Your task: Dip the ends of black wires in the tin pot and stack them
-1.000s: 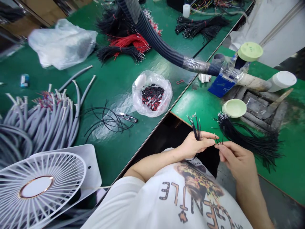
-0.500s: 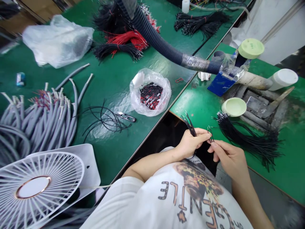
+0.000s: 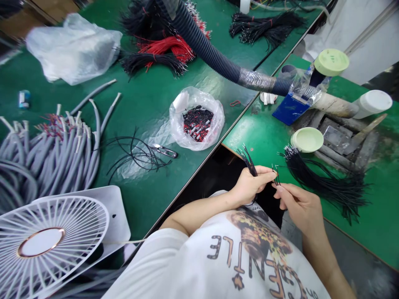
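Observation:
My left hand (image 3: 251,185) is closed around a thin bunch of black wires (image 3: 248,161), whose bare tips point up and away from me. Its thumb and forefinger press together at the tips of a few wires on the right. My right hand (image 3: 301,203) pinches those few black wires (image 3: 277,178) lower down, their silvery ends showing between the two hands. Both hands are just in front of my shirt, over the gap by the table edge. To the right lies a larger bundle of black wires (image 3: 324,180) with tinned ends.
A plastic bag of small black and red pieces (image 3: 198,124), snips (image 3: 165,150) and loose black wire (image 3: 134,155) lie left. Grey cables (image 3: 68,153) and a white fan (image 3: 56,245) are further left. A ribbed hose (image 3: 215,54) crosses above a green cup (image 3: 307,140) and soldering area.
The view has shifted very slightly. Both hands keep nearly the same place and grip; the few wire tips between them have moved a little.

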Tool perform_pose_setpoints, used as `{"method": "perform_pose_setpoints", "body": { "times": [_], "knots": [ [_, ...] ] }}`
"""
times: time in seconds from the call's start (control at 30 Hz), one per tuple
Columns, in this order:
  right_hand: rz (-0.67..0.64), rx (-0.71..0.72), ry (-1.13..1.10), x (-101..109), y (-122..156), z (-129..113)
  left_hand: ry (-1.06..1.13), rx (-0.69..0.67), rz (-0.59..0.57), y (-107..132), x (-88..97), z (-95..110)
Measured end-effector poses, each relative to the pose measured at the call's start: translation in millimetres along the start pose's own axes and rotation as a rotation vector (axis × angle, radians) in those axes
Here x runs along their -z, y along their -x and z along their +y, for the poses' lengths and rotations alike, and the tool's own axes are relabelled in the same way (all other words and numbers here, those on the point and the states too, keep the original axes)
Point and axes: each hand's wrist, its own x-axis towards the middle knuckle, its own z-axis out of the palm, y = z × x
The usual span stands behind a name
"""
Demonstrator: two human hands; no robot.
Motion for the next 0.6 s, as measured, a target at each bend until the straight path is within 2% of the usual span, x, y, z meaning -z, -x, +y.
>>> {"method": "perform_pose_setpoints", "body": {
  "times": [0.2,0.37,0.6],
  "knots": [
    [0.1,-0.028,0.001,-6.5,0.3,2.3,-0.005,-0.024,-0.03,-1.3,3.3,-5.9],
    [0.095,0.005,0.001,-8.9,-1.6,-0.2,0.009,-0.03,-0.039,-1.2,3.9,-9.1],
    [0.054,0.126,0.055,-9.2,-3.5,1.7,0.021,-0.004,-0.031,-0.1,1.7,-6.8]
  ]
}}
